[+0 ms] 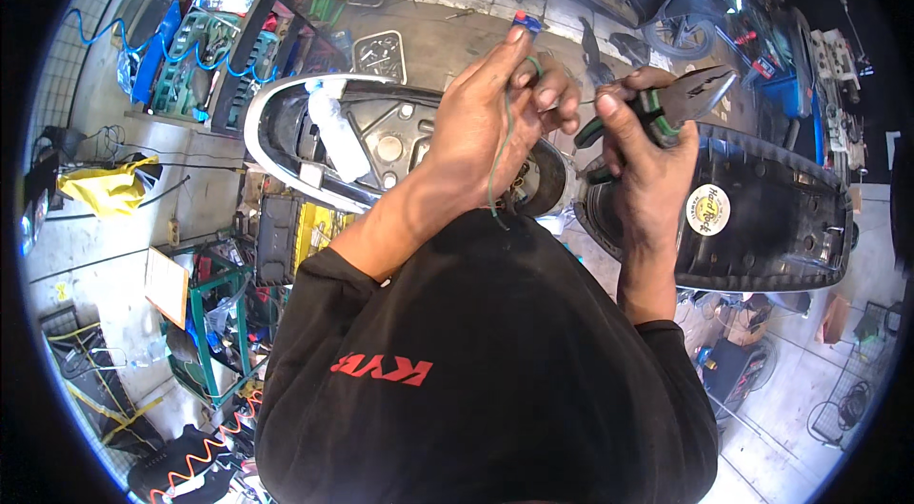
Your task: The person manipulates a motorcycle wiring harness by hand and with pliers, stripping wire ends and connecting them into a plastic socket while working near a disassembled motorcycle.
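Observation:
My left hand (487, 114) is raised over the scooter body, its thumb and fingers closed on a thin green wire (500, 157) whose loose end hangs down past the wrist. At its fingertips shows a small blue and red piece (527, 22); I cannot tell whether the hand holds it. Close by on the right, my right hand (647, 138) grips pliers (700, 95) with green and black handles, the jaws pointing up and right. Between the hands the fingers nearly meet. Beneath them lies the scooter's open underseat compartment (381, 138), partly hidden by my left arm.
The scooter's raised black seat (762, 209) lies to the right, with a round sticker on it. A clear plastic bottle (338, 133) rests in the compartment. Beyond stands a metal tray (379, 57) of small parts. At left are a tool case (205, 57) and a green metal stand (205, 333).

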Tool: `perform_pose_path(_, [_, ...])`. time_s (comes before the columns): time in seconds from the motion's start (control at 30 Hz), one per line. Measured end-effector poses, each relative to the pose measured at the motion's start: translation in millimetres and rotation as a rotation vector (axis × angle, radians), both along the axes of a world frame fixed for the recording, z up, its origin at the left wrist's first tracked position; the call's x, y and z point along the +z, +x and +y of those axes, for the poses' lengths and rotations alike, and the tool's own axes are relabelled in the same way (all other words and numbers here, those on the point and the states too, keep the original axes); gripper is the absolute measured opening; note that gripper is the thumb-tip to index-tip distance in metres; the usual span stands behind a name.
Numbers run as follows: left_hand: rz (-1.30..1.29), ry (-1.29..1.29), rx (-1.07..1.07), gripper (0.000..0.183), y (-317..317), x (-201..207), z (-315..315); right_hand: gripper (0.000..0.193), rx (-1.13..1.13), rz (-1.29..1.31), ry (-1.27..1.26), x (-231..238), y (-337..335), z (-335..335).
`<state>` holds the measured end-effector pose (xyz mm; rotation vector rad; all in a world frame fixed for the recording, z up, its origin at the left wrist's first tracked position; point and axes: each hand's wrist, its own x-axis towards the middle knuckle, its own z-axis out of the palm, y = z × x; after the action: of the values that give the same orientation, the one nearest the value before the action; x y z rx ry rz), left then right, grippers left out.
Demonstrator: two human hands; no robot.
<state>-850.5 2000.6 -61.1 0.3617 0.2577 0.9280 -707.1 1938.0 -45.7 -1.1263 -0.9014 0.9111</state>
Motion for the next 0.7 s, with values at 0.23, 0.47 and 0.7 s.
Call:
perform_pose_path(0.23, [0.114, 0.335, 0.056, 0.037, 9.4, 36.3, 7.8, 0.03, -0.124, 0.012, 0.105, 15.8, 3.3, 2.8])
perform_pose_path(0.47, [0.149, 0.565, 0.037, 0.033, 27.4, 65.8, 9.6, 0.031, -0.187, 0.1, 0.237, 27.6, 13.8, -0.9])
perform_pose_path(0.7, [0.119, 0.699, 0.026, 0.031, 44.2, 89.1, 1.6, 0.031, -0.241, 0.17, 0.434, 43.1, 31.7, -14.5])
